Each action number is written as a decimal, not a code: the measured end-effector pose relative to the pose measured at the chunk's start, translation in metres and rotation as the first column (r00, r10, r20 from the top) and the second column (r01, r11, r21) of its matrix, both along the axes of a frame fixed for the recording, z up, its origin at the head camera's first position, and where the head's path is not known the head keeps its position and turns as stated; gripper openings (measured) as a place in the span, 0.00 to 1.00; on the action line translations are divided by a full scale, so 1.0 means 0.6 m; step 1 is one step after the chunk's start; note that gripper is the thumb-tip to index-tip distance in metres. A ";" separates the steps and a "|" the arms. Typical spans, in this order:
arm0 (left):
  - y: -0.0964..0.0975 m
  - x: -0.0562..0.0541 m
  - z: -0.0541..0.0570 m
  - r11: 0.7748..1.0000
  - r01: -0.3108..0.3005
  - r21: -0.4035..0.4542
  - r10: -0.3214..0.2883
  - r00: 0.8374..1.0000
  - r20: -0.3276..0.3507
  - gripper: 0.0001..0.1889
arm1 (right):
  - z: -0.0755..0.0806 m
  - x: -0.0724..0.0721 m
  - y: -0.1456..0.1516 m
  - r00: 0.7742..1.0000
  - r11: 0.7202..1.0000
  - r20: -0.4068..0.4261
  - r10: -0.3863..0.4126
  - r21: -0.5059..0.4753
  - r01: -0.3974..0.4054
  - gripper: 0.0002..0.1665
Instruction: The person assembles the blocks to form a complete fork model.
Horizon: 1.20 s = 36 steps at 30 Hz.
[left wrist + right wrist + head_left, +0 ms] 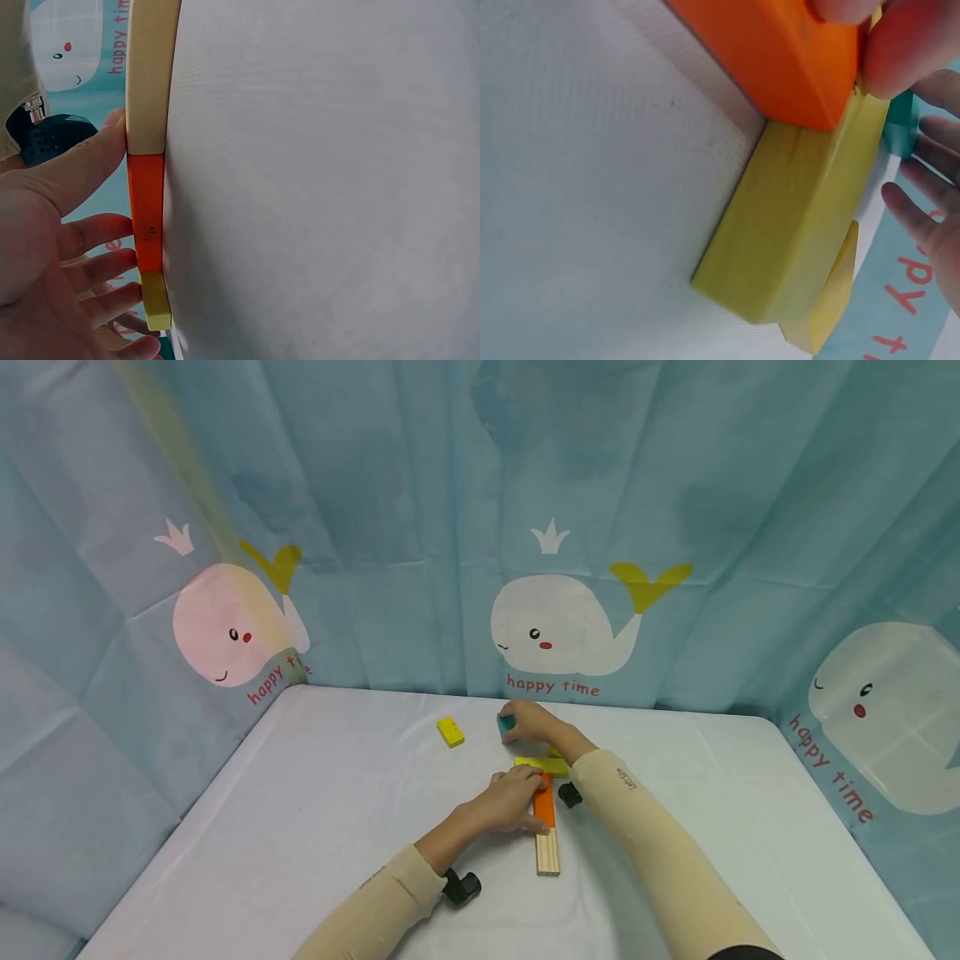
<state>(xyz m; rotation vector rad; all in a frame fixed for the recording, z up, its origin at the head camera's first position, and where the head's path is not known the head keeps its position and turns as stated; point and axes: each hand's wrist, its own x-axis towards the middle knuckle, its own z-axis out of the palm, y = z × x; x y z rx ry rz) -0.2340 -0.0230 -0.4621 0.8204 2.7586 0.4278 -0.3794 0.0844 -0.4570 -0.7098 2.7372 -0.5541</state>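
My right hand (pixel 534 723) is at the far part of the table and grips a small teal block (pixel 506 724) between thumb and fingers. My left hand (pixel 510 802) rests its fingertips on an orange block (pixel 544 806) and a yellow block (pixel 553 767), with the thumb against a plain wooden block (pixel 146 82). Orange and plain wood lie end to end in a line. The yellow block lies crosswise at the orange block's far end. Behind it, another yellow block (pixel 826 304) shows, partly covered by my right arm in the head view.
A loose yellow block (pixel 451 732) lies left of my right hand. White cloth covers the table (pixel 300 827). A blue curtain (pixel 405 527) with printed whales hangs along the back and sides. Black wrist cameras (pixel 461 887) sit at both wrists.
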 end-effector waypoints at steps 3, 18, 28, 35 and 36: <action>0.001 0.000 0.000 1.000 0.001 0.001 -0.001 1.000 -0.004 0.37 | 0.000 0.001 0.004 1.000 1.000 -0.015 -0.013 0.005 0.013 0.31; -0.002 -0.005 -0.001 1.000 0.011 -0.004 -0.012 1.000 -0.029 0.36 | 0.018 0.014 0.031 0.997 0.998 -0.081 -0.012 -0.064 0.006 0.28; -0.003 -0.002 -0.004 1.000 0.001 -0.002 -0.001 1.000 -0.020 0.36 | 0.026 0.035 0.051 0.995 0.994 -0.102 -0.019 -0.107 0.008 0.29; -0.002 0.000 -0.002 1.000 0.000 0.000 0.000 1.000 -0.018 0.36 | 0.029 0.044 0.066 0.994 0.992 -0.095 -0.048 -0.122 0.036 0.29; -0.002 0.001 -0.001 1.000 0.001 0.000 -0.001 1.000 -0.017 0.36 | 0.028 0.045 0.068 0.994 0.992 -0.098 -0.046 -0.118 0.034 0.29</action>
